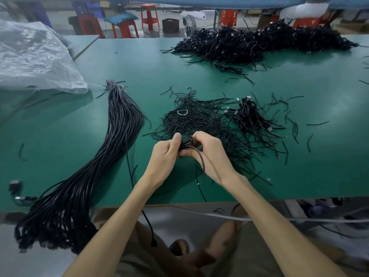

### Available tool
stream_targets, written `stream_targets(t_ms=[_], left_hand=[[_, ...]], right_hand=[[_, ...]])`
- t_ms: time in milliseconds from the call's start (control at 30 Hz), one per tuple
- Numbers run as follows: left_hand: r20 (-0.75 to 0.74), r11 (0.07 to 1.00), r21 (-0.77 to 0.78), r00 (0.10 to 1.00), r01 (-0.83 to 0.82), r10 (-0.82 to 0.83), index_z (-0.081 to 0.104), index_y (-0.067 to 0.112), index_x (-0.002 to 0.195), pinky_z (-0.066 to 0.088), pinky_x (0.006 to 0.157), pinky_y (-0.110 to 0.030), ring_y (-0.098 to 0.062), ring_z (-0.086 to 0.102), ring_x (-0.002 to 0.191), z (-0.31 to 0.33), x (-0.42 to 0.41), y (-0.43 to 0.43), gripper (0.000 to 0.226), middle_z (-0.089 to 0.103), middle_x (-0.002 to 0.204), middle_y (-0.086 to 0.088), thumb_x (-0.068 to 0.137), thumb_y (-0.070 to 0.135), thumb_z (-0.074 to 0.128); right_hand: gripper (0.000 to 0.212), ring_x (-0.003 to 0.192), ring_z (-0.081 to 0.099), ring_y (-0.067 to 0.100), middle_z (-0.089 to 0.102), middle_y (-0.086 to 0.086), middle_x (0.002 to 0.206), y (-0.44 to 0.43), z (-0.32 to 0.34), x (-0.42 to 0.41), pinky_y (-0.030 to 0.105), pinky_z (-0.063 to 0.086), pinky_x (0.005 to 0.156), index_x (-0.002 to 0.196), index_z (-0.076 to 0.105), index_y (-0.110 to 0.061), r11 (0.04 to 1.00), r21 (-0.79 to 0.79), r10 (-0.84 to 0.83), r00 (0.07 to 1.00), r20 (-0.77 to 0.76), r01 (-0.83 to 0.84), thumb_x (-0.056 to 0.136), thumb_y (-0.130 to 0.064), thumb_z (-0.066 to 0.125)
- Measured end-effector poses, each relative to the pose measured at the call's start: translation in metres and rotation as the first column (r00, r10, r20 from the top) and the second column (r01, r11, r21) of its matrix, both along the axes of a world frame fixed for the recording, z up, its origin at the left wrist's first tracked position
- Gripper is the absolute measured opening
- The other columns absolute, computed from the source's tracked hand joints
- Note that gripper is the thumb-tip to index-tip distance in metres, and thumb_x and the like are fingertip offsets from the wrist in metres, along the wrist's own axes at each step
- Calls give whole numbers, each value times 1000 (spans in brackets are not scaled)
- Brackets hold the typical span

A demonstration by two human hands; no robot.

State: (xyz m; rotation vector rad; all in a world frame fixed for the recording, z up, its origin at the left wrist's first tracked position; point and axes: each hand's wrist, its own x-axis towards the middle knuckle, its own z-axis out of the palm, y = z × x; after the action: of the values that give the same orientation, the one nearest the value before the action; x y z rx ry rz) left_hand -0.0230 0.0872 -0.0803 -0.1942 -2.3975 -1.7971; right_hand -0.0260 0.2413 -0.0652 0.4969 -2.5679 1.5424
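Coiled black cable (186, 144) is pinched between both hands, just above the table (79, 136). Left hand (166, 151) grips the coil's left side, thumb on top. Right hand (210, 153) curls round the other side, and a loose tail runs down past its wrist. Pile of short black ties (199, 118) directly beyond the hands. Small cable bunch with USB plugs (249, 114) beyond the right hand. Long cable bundle (115, 140) left of the left hand. Big cable heap (249, 43) far beyond.
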Motion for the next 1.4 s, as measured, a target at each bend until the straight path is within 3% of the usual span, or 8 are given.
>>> stream_targets(t_ms=[133,433,533,767,933,1133,1267,1400], left_hand=[[47,996,88,999,-7,3,33,-4,58,19,48,-27,-18,28,49,0,-1,-2,65,44,58,-22,110,33,41],[-12,998,-26,999,-53,52,37,0,61,25,54,-35,-17,30,54,5,1,0,61,38,58,-10,111,35,37],[-60,997,-69,998,-34,30,51,9,76,41,60,-37,-18,47,57,9,4,0,44,52,65,-6,112,30,37],[-114,972,-110,969,209,-221,59,6,124,59,76,-33,-24,75,75,41,17,-25,28,67,99,-15,107,-5,38],[-76,922,-137,924,362,-375,62,13,131,53,76,-23,-27,75,84,61,23,-38,52,63,111,-18,95,-22,47],[-179,886,-306,893,349,-414,71,15,126,48,81,-15,-18,54,91,69,33,-26,49,52,99,-11,83,-10,75],[-293,826,-465,826,317,-482,69,16,129,41,109,-33,-22,52,128,75,33,-25,36,58,137,-2,93,12,71],[-252,872,-282,846,399,-469,72,8,112,48,108,-49,-22,56,134,72,36,-20,39,63,140,2,92,-22,56]], right_hand=[[23,63,52,-2,60,-6,73,-3,-2,-2,9,40,62,78,58,-10,1000,27,10,1000,-22,-10,88,4,73],[37,63,48,3,50,-9,73,-16,-2,13,16,38,63,72,46,-22,990,-43,-133,990,-48,131,92,-2,70],[26,80,60,14,56,-2,85,-11,7,12,32,50,73,77,52,-16,990,-20,-144,987,-72,143,93,-2,67],[19,63,55,2,64,-1,76,10,26,12,16,42,65,78,60,-10,977,-102,-183,982,49,187,91,-12,73],[26,50,49,1,58,-19,58,14,34,13,22,41,57,70,62,-22,985,-142,-76,986,149,98,91,-12,74],[22,57,41,18,52,9,67,9,39,24,36,35,56,74,70,-15,974,-210,145,950,277,-88,95,-9,68],[34,60,38,19,52,9,68,11,47,28,29,33,53,66,69,-23,948,-282,228,931,286,-146,95,-4,66],[15,53,36,10,62,1,68,14,52,28,22,29,49,80,71,-9,900,-412,286,905,314,-141,93,-3,69]])
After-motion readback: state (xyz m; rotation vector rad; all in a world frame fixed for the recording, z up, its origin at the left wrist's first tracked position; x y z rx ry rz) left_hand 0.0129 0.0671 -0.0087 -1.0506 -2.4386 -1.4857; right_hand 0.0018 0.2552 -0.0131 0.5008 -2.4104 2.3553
